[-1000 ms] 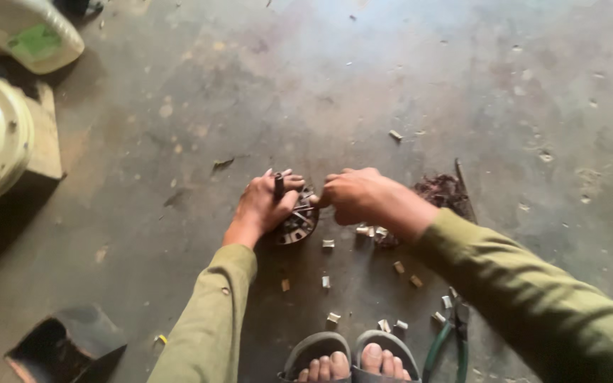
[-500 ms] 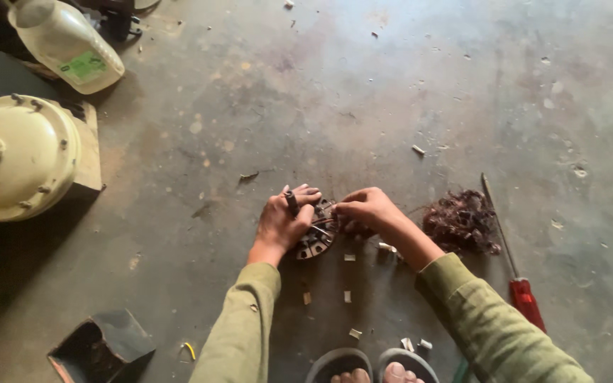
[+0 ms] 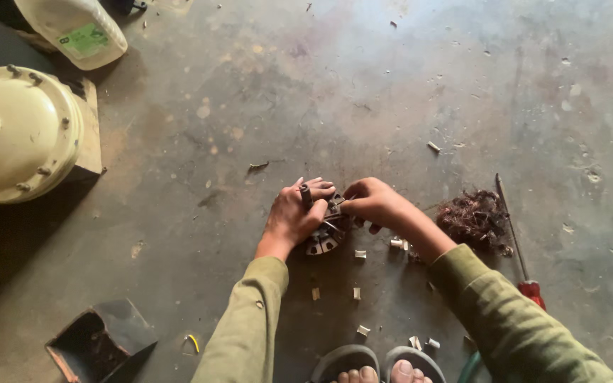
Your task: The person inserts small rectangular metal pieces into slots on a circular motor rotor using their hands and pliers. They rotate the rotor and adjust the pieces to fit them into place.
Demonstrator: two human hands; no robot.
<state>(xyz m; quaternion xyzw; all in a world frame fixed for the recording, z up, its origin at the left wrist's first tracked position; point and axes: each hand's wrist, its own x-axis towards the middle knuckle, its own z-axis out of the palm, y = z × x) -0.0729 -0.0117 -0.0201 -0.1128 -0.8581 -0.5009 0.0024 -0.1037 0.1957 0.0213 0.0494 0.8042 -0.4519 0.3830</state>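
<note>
Head view looks down on the concrete floor point(image 3: 391, 92), and everything sits around the small round motor core point(image 3: 326, 228) at my feet. Far up-left of it stands the cream motor housing point(image 3: 19, 135); right of it lie the copper wire tangle point(image 3: 473, 216) and red-handled screwdriver point(image 3: 516, 245). My left hand point(image 3: 294, 213) presses down on the core, fingers curled; my right hand point(image 3: 372, 202) pinches at its slots. I judge I'm stripping it; next calls for a firm pull.
</note>
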